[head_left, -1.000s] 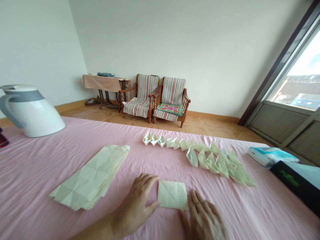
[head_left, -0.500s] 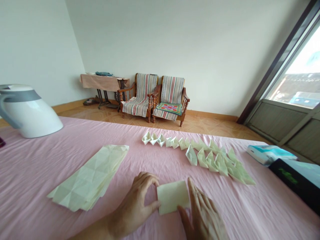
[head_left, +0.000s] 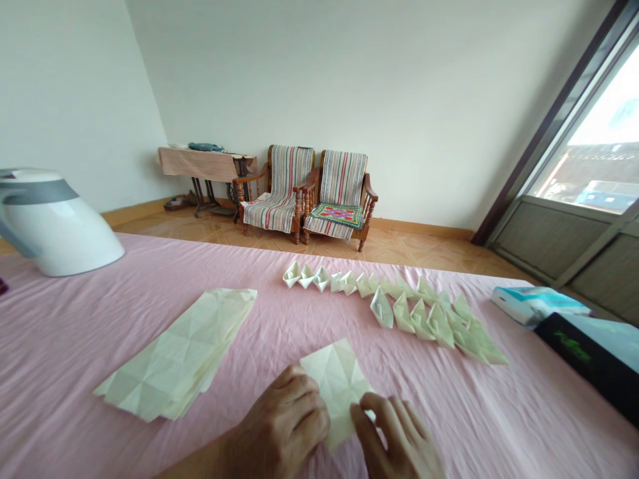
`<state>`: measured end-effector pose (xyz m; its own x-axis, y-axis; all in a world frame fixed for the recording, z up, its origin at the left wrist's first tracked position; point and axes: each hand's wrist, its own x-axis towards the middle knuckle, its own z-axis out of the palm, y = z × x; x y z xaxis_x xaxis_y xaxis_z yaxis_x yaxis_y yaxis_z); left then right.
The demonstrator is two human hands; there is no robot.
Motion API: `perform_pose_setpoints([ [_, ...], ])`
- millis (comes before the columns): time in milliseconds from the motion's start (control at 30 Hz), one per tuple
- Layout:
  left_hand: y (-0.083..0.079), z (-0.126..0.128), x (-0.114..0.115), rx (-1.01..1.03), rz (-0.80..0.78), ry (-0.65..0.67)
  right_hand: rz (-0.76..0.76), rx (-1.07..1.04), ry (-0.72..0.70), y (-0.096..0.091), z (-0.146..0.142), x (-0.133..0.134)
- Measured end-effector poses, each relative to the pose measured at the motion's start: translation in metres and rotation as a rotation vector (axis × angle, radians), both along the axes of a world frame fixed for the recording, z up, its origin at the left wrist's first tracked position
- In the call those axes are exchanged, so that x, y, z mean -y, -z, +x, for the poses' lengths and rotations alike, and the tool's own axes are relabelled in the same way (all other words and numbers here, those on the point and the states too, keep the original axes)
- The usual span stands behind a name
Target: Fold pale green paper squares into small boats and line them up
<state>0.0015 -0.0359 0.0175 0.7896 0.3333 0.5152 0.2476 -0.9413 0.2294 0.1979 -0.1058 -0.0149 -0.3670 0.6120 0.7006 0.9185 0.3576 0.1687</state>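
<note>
Pinching the right corner of a creased paper sheet, the right hand is narrow, thumb and forefinger close together. Left hand curls over the sheet's left edge, fingers bunched; thumb hidden, cannot tell how firmly it holds. Head view: sheet sits near front, between both hands, turned cornerwise, far corner pointing up the table. Cloth shows between sheet and the paper stack at left, and between sheet and the folded paper pieces farther right. Jug stands near the far left edge; soft pack and black box line the right edge. Materials: pale, thin paper with crossing fold lines; stack layered, edges uneven; folded pieces pointed, boat-like, in two rows. Pink tablecloth wrinkled; jug smooth, white and gray.
</note>
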Motion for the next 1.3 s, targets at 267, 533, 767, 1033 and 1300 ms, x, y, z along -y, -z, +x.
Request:
perform_pose_setpoints([
  [267, 0.008, 0.000, -0.005, -0.129, -0.133, -0.113, -0.152, -0.206, -0.103, -0.001, 0.020, -0.013],
  [533, 0.008, 0.001, -0.005, -0.156, -0.170, -0.091, -0.140, -0.296, -0.118, -0.001, 0.010, -0.009],
  [767, 0.005, 0.001, -0.005, -0.147, -0.198, -0.092, -0.323, -0.221, -0.233, 0.002, 0.032, -0.016],
  [1033, 0.002, 0.002, 0.005, -0.129, -0.174, -0.083, -0.415, -0.215, -0.218, 0.016, 0.056, -0.025],
  [1300, 0.004, 0.004, 0.005, -0.168, -0.198, -0.071, -0.531, -0.520, -0.114, 0.033, 0.055, -0.029],
])
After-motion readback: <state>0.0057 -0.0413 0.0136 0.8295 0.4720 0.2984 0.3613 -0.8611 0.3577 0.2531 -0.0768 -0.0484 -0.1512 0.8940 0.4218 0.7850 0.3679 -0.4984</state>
